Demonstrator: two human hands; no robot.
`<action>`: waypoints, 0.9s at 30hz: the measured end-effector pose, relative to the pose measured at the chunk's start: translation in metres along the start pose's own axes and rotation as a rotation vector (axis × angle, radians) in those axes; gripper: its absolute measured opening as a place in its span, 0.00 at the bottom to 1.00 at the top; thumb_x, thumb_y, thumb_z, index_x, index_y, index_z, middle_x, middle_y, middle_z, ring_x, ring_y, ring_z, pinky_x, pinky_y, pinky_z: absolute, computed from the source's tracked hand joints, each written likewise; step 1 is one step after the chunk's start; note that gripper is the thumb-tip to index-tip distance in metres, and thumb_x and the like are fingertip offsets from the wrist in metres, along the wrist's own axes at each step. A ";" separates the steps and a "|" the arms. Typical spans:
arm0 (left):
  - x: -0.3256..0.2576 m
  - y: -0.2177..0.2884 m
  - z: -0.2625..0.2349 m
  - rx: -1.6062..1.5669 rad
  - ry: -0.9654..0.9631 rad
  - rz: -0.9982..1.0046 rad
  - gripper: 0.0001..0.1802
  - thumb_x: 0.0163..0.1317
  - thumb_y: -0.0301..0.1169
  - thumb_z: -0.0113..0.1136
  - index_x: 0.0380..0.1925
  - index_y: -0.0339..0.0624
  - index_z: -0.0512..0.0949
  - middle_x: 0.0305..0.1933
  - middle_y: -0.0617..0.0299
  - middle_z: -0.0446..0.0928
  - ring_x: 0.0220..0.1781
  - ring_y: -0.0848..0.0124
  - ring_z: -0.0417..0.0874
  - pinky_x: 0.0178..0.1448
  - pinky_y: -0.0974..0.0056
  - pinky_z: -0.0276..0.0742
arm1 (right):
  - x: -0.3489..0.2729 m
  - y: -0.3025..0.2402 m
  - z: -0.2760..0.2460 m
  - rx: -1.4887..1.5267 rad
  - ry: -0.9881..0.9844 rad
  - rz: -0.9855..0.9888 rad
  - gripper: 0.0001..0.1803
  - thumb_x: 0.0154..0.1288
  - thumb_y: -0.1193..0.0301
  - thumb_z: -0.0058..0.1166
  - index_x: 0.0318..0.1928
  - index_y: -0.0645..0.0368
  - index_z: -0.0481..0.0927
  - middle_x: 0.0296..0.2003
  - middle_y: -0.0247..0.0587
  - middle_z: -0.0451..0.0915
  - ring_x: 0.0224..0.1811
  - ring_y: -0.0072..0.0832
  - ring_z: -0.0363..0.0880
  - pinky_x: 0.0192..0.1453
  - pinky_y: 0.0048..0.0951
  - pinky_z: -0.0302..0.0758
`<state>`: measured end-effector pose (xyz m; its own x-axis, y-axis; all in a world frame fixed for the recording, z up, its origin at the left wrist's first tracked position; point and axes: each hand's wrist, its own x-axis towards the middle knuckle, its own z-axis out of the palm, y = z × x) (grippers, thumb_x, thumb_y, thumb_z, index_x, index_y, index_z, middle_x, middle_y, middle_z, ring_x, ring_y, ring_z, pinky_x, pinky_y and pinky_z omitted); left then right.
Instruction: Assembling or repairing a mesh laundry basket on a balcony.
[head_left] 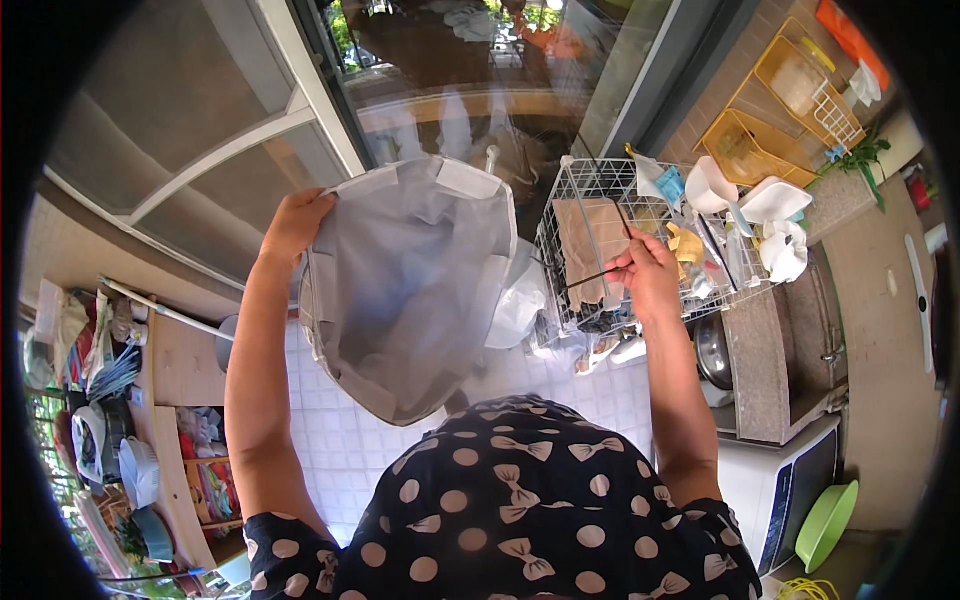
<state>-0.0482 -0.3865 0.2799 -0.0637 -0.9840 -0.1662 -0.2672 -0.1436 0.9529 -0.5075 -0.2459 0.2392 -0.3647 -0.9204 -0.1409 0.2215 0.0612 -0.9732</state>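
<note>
My left hand (pixel 297 226) is closed on the rim of a large grey fabric storage bin (pixel 395 290), its thumb on the inside. The bin is tilted so that its mouth faces me. It looks hollow, with pale folded flaps along the rim. In my right hand (pixel 645 275), fingers closed, is a thin dark rod (pixel 590 277); another thin dark length sticks up beyond the fingers, and I cannot tell if the two are one piece. This hand hovers over a white wire rack (pixel 560 200), beside a brown cardboard piece (pixel 580 235) in it.
A white plastic bag (pixel 517 300) hangs between bin and rack. The rack also holds a white cup (pixel 708 185) and a yellow item (pixel 685 245). A stone sink (pixel 765 350) stands at right, near a green basin (pixel 828 525). Cluttered shelves (pixel 170 420) line the left; glass doors (pixel 460 60) lie ahead.
</note>
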 end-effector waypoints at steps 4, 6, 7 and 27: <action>0.004 0.008 0.003 0.010 -0.019 -0.011 0.16 0.67 0.32 0.53 0.46 0.29 0.79 0.37 0.59 0.82 0.35 0.75 0.80 0.42 0.69 0.76 | -0.012 -0.010 -0.016 0.095 0.034 -0.080 0.16 0.74 0.73 0.43 0.57 0.67 0.71 0.27 0.37 0.75 0.30 0.31 0.81 0.33 0.31 0.82; 0.005 0.011 0.005 0.160 0.029 0.005 0.17 0.67 0.33 0.53 0.46 0.30 0.79 0.37 0.59 0.82 0.37 0.74 0.80 0.43 0.68 0.75 | -0.021 -0.014 -0.027 0.108 0.047 -0.096 0.15 0.74 0.73 0.43 0.57 0.66 0.71 0.27 0.36 0.75 0.31 0.31 0.81 0.34 0.31 0.82; 0.007 0.011 0.005 0.158 0.012 0.017 0.17 0.67 0.33 0.53 0.46 0.30 0.79 0.37 0.59 0.82 0.37 0.74 0.80 0.43 0.68 0.75 | -0.026 -0.016 -0.034 0.169 0.012 -0.122 0.15 0.74 0.73 0.43 0.57 0.66 0.71 0.27 0.36 0.75 0.31 0.31 0.81 0.34 0.31 0.82; 0.046 0.085 0.115 0.222 -0.300 0.094 0.16 0.68 0.34 0.55 0.47 0.31 0.78 0.37 0.61 0.82 0.35 0.76 0.80 0.40 0.70 0.75 | -0.062 -0.068 -0.157 0.440 -0.355 0.062 0.13 0.73 0.70 0.46 0.48 0.67 0.76 0.17 0.25 0.61 0.17 0.18 0.60 0.19 0.21 0.58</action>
<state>-0.1840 -0.4318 0.3241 -0.3676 -0.9127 -0.1786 -0.4466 0.0048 0.8947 -0.6423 -0.1323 0.2859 -0.0292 -0.9982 -0.0520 0.6165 0.0230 -0.7870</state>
